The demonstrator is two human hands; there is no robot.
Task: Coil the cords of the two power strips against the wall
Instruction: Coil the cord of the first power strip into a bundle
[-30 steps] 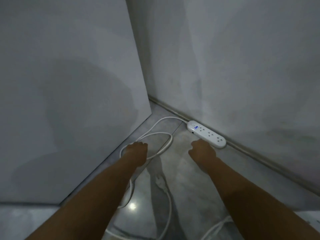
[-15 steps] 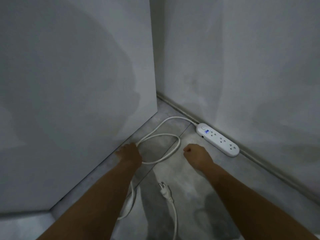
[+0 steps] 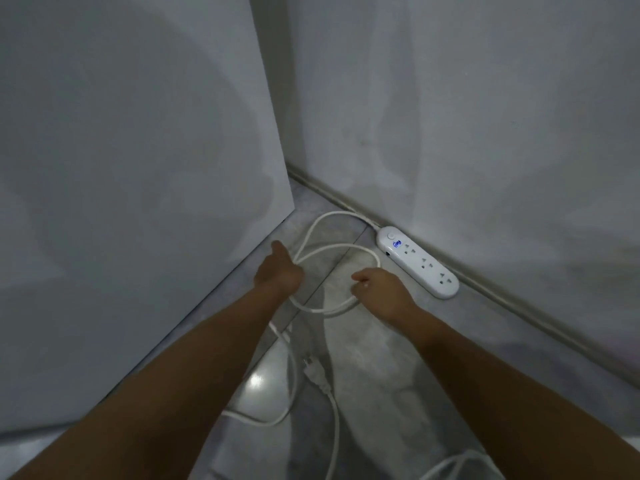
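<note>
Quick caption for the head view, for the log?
Left hand and right hand hold a white cord loop beside the power strip.

Walls [image 3: 450, 116] close; cord [image 3: 332, 251] loops underfoot.

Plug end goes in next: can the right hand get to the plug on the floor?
Probably yes: the plug lies uncovered on the floor, nearer the person than the right hand. That hand grips the cord loop, so must release first.
</note>
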